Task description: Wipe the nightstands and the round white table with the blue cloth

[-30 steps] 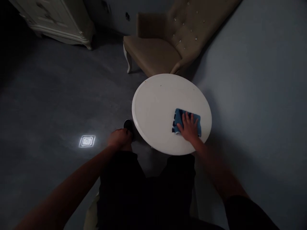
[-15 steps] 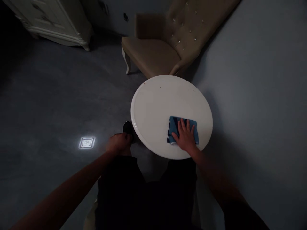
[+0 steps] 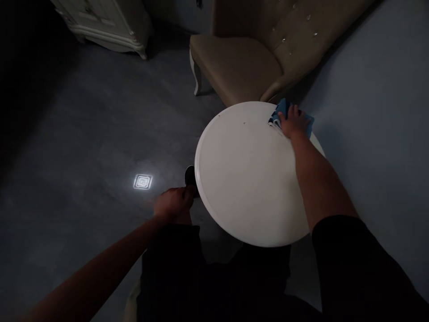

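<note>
right hand (image 3: 293, 124) presses flat, fingers spread, on a folded blue cloth (image 3: 279, 114) at the far rim of a round white table (image 3: 248, 179), the arm stretched across the tabletop from the near edge. a second ago the same hand and cloth lay at the near right part of the tabletop, close to the body; the cloth has since travelled the whole way across the top to the rim nearest the tan armchair (image 3: 241, 67). judged from that sweep, the wiping stroke has reached its outer limit, with one corner of the cloth now hanging just past the rim. left hand (image 3: 174, 203) hangs off the table to the left, fingers curled loosely inward and apparently empty, though the dim light makes that hard to confirm; it has barely shifted, and sits just beside the table's left edge, near a dark round object (image 3: 190, 175) on the floor that is too shadowed to identify. the cloth is under the right palm and well apart from the left hand. two small specks (image 3: 244, 122) show on the tabletop near the cloth. a bright square reflection (image 3: 143, 181) glows on the grey floor, and a pale cabinet (image 3: 107, 22) stands in the far corner.
</note>
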